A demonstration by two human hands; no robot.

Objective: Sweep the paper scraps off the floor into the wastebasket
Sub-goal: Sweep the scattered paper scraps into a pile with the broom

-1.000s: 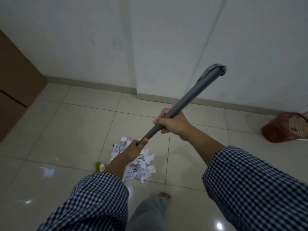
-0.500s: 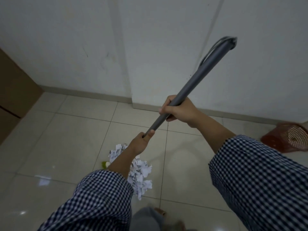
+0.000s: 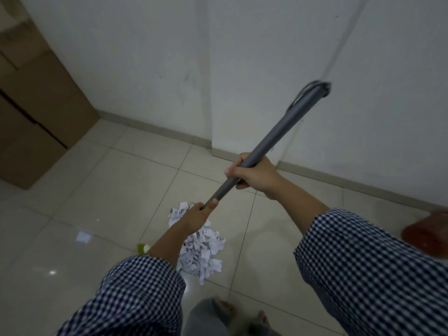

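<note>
Broom head (image 3: 141, 248) mostly behind left forearm (image 3: 169, 241); blurred wastebasket (image 3: 426, 236) beyond right edge.

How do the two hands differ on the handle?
The left hand grips the handle low, above the scraps; the right hand grips it higher, over bare tile. The left hand is nearer the person; the right hand is farther out. Both grip the same handle and come from checked sleeves.
</note>
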